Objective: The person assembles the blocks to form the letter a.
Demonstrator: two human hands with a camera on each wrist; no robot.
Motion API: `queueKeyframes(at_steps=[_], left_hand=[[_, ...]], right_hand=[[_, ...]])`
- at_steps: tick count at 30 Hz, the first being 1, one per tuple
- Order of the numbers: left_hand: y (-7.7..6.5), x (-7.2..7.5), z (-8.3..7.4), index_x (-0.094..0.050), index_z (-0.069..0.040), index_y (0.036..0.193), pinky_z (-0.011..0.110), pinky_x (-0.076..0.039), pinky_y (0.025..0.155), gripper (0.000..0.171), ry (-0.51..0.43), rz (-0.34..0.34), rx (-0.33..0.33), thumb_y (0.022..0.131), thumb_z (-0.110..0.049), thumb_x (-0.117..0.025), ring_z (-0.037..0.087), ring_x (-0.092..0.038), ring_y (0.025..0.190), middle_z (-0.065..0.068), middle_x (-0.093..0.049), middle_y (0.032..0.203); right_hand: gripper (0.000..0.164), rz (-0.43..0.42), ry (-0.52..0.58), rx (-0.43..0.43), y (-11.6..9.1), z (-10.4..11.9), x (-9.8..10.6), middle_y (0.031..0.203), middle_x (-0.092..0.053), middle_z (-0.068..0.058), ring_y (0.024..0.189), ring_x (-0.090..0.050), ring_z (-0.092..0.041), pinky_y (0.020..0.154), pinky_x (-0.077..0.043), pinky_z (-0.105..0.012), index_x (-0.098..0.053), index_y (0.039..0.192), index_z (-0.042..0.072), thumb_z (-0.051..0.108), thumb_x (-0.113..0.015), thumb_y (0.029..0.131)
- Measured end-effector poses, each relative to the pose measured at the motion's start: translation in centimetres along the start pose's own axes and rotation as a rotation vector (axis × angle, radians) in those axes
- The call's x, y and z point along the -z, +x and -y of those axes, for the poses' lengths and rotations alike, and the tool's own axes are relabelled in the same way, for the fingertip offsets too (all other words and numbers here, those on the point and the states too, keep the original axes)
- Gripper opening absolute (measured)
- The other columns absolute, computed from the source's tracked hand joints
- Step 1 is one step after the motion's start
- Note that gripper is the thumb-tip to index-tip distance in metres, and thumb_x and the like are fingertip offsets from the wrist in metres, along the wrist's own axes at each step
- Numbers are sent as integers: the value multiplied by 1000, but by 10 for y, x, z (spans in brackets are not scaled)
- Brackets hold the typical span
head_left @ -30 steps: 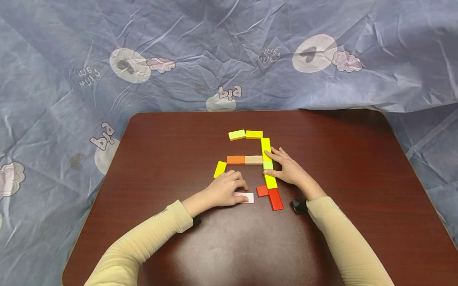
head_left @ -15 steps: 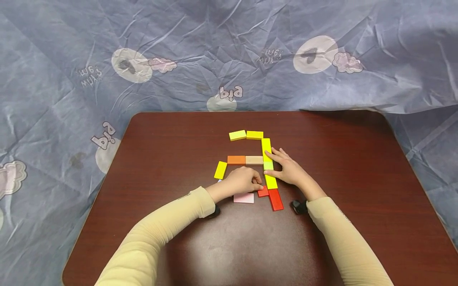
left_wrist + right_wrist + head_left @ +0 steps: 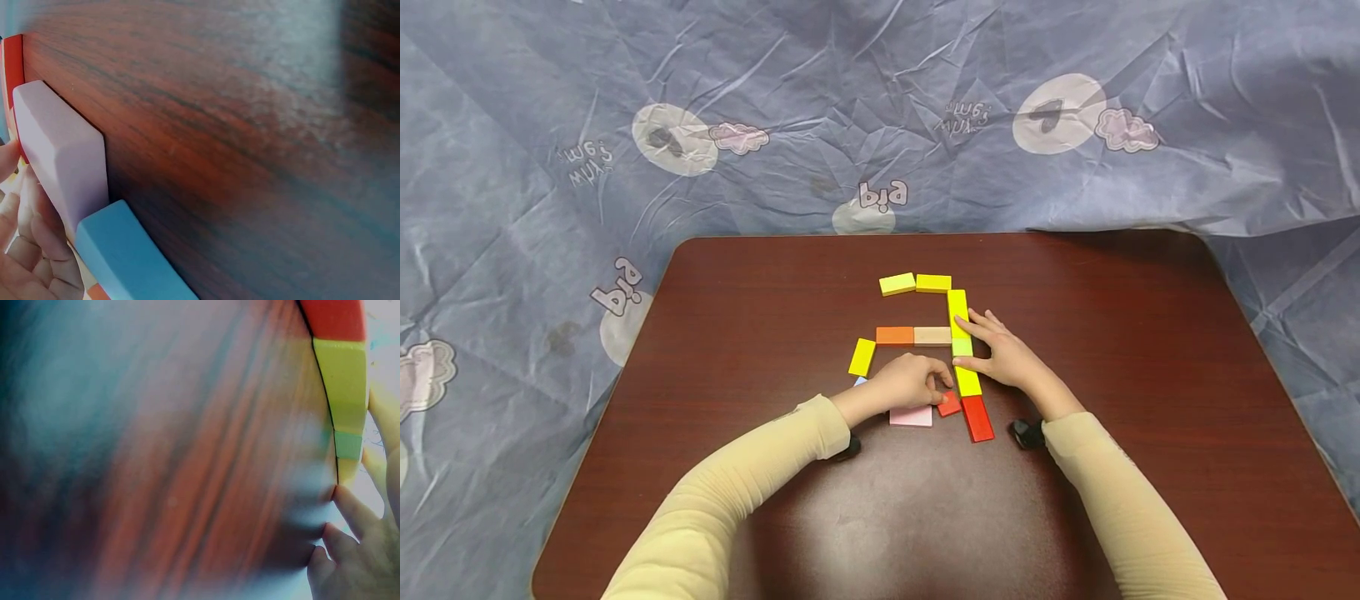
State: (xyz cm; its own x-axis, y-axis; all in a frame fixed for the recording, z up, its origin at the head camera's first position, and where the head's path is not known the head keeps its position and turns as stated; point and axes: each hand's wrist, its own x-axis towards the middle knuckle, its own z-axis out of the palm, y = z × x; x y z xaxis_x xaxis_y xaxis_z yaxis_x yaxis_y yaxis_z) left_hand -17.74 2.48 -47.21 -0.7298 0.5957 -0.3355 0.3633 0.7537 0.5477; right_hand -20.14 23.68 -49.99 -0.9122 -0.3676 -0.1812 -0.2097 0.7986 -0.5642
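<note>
My left hand [image 3: 910,381] pinches a small red block [image 3: 950,405] between thumb and fingers, low over the table. Just left of it lies a pink block [image 3: 912,417], with the left wrist partly over its far side. That pink block [image 3: 65,144] stands large in the left wrist view, with a blue block [image 3: 134,256] against its end. My right hand [image 3: 1006,357] rests with spread, straight fingers along a column of yellow blocks [image 3: 958,308], a pale green block [image 3: 961,347] among them. A longer red block [image 3: 977,419] continues the column at its near end.
Two yellow blocks [image 3: 933,283] form a row at the back. An orange block [image 3: 895,336] and a plain wood block [image 3: 932,336] bridge leftward from the column. Another yellow block [image 3: 862,357] lies slanted left of them. All sit on a dark brown table [image 3: 737,292].
My left hand has left the pink block and moved right to the small red block. That block has shifted slightly left and turned, parting from the column. The right hand stays put.
</note>
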Motion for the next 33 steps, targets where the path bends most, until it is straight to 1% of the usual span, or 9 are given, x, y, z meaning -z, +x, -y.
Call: queueKeyframes(at_steps=[7, 12, 15, 17, 20, 22, 24, 28, 33], left_hand=[[-1, 0, 1, -72, -19, 107, 19, -43, 61, 20, 21, -9, -13, 90, -28, -73, 4, -57, 66, -9, -64, 75], [0, 7, -1, -72, -19, 94, 19, -44, 60, 14, 53, -66, -15, 92, -32, -70, 3, -57, 66, -9, -64, 74], [0, 19, 3, -72, -19, 94, 22, -47, 64, 12, 99, -127, -17, 91, -31, -70, 7, -58, 73, -7, -66, 81], [-1, 32, 12, -73, -18, 99, 27, -49, 74, 14, 129, -176, -35, 92, -30, -70, 13, -60, 85, -3, -69, 91], [-5, 54, 38, -73, -18, 111, 36, -47, 95, 21, 130, -250, -76, 94, -29, -67, 21, -57, 109, 1, -69, 112], [-11, 66, 59, -71, -18, 118, 40, -42, 106, 25, 87, -280, -84, 95, -28, -65, 25, -53, 121, 3, -66, 123], [-19, 73, 79, -69, -17, 124, 43, -38, 112, 30, 44, -297, -84, 96, -27, -65, 26, -51, 128, 4, -63, 130], [-38, 71, 109, -62, -18, 135, 48, -36, 113, 45, 14, -266, -95, 93, -31, -67, 28, -47, 134, 7, -56, 140], [-52, 52, 125, -47, -26, 148, 52, -34, 114, 69, 68, -208, -98, 86, -47, -72, 31, -38, 142, 8, -43, 154]], right_hand=[[80, 3, -4, -1, 0, 0, 0, 163, -22, -17, 151, -10, -43, 115, -19, -65, -35, 154, 17, 40, -73, 88], [80, 8, -2, -8, 0, 1, 0, 163, -21, -15, 151, -9, -42, 115, -20, -66, -34, 155, 18, 41, -72, 88], [80, 12, -1, -17, 0, 1, 1, 164, -21, -14, 152, -9, -41, 115, -21, -66, -34, 155, 19, 43, -72, 88], [80, 12, -3, -19, 1, 1, 1, 164, -21, -14, 152, -9, -41, 115, -21, -66, -34, 155, 20, 44, -72, 88], [81, 12, -9, -16, 1, 1, 1, 164, -21, -14, 152, -9, -41, 115, -21, -65, -34, 155, 20, 44, -72, 88], [81, 13, -10, -12, 1, 1, 0, 164, -21, -14, 152, -9, -41, 115, -21, -65, -33, 155, 19, 43, -72, 88], [81, 13, -11, -9, 1, 1, 0, 164, -21, -14, 152, -9, -41, 116, -21, -64, -33, 155, 19, 42, -72, 88], [80, 12, -9, -4, 0, 1, 1, 164, -21, -14, 152, -9, -41, 116, -21, -64, -34, 155, 18, 40, -73, 88], [80, 18, -13, -10, 0, 1, 1, 164, -21, -14, 152, -9, -41, 116, -21, -64, -33, 155, 18, 40, -72, 89]])
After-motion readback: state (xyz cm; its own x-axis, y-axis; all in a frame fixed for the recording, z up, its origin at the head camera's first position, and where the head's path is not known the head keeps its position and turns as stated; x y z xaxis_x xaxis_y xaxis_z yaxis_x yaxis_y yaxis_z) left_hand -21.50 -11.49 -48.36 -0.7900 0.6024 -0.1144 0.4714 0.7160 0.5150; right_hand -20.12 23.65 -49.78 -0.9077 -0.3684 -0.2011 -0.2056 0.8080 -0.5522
